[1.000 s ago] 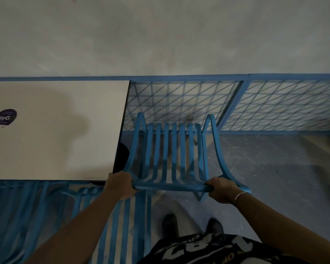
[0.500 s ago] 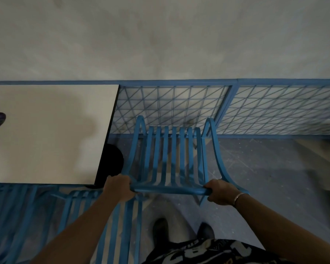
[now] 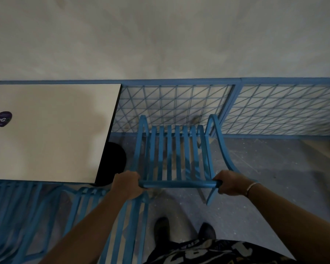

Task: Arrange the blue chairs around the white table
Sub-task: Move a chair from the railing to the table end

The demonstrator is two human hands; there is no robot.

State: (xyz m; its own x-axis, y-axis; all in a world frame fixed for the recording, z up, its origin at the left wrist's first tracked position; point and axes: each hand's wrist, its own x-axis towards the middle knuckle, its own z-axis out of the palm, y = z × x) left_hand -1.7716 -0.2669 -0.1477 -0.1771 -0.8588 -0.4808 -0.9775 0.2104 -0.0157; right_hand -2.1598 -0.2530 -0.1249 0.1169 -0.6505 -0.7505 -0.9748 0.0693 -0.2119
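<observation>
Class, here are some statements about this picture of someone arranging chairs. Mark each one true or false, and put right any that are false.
1. The left hand and right hand both grip the top rail of a blue chair. True.
2. The bracelet is on the left wrist. False: it is on the right wrist.
3. A purple sticker lies on the white table. True.
4. The held chair is tucked under the table. False: it is to the table's right, in front of the blue mesh fence.
</observation>
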